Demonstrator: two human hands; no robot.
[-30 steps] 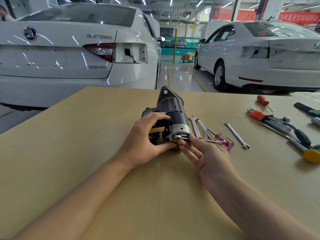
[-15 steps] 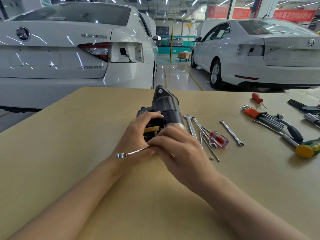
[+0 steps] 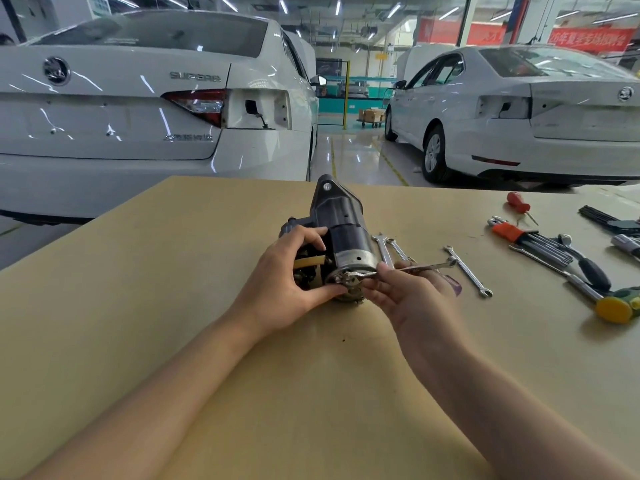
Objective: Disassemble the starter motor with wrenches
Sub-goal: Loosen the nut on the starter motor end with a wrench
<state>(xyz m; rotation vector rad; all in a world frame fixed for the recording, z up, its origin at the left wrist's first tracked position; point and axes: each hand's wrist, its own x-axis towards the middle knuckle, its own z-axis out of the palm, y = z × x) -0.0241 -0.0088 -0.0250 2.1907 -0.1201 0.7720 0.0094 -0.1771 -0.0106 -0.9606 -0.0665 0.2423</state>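
Observation:
A black and silver starter motor (image 3: 343, 233) lies on the tan table (image 3: 138, 323), its rear end cap facing me. My left hand (image 3: 287, 282) grips the motor's left side and end, thumb under the cap. My right hand (image 3: 412, 299) pinches a small silver wrench (image 3: 408, 269) between thumb and fingers. The wrench's head sits on a fastener on the end cap, and its handle points right.
Spare wrenches (image 3: 386, 249) and another wrench (image 3: 467, 271) lie right of the motor. Hex keys with an orange holder (image 3: 526, 239), a red screwdriver (image 3: 517, 202) and a yellow-headed mallet (image 3: 613, 306) lie at the table's right. Two white cars (image 3: 138, 109) stand behind.
Half a second ago the right hand covered the end cap with the wrench handle pointing left. Now the handle points right and the hand is right of the cap.

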